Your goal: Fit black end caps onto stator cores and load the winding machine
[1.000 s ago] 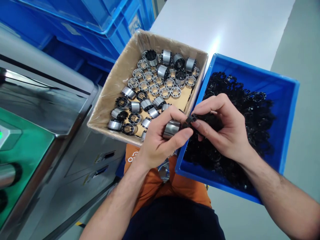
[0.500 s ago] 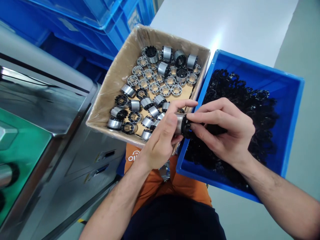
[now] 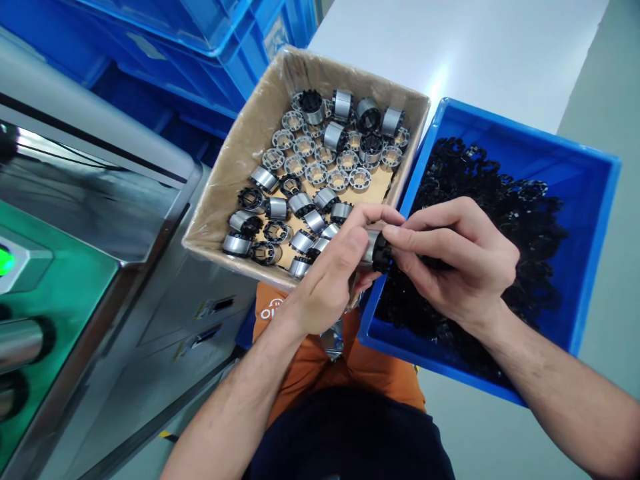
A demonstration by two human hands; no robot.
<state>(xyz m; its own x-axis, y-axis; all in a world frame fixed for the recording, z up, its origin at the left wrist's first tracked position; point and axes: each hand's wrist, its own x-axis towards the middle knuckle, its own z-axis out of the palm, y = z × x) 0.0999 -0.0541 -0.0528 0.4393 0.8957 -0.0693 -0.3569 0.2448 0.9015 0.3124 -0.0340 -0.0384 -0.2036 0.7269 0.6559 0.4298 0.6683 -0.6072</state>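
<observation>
In the head view my left hand [image 3: 327,280] is closed around a silver motor stator core [image 3: 369,250], lying on its side between thumb and fingers. A black plastic end piece [image 3: 383,252] sits against the core's right end. The thumb and fingers of my right hand [image 3: 463,260] are pressed together at that black piece, and partly hide it. Both hands are above the gap between a plastic-lined cardboard box [image 3: 215,200] and a blue bin [image 3: 593,253]. Several bare metal cores [image 3: 316,173] and several cores with black ends [image 3: 276,208] lie in the box.
Many loose black plastic pieces [image 3: 525,233] fill much of the blue bin. Stacked blue crates [image 3: 220,73] stand behind the box at the left. A machine with a green panel [image 3: 75,280] is close on the left; a white table [image 3: 395,40] extends at the back.
The black end piece now looks closer against the core, and my right fingers have shifted slightly on it. The whole view has moved a little; a green light now shows on the machine.
</observation>
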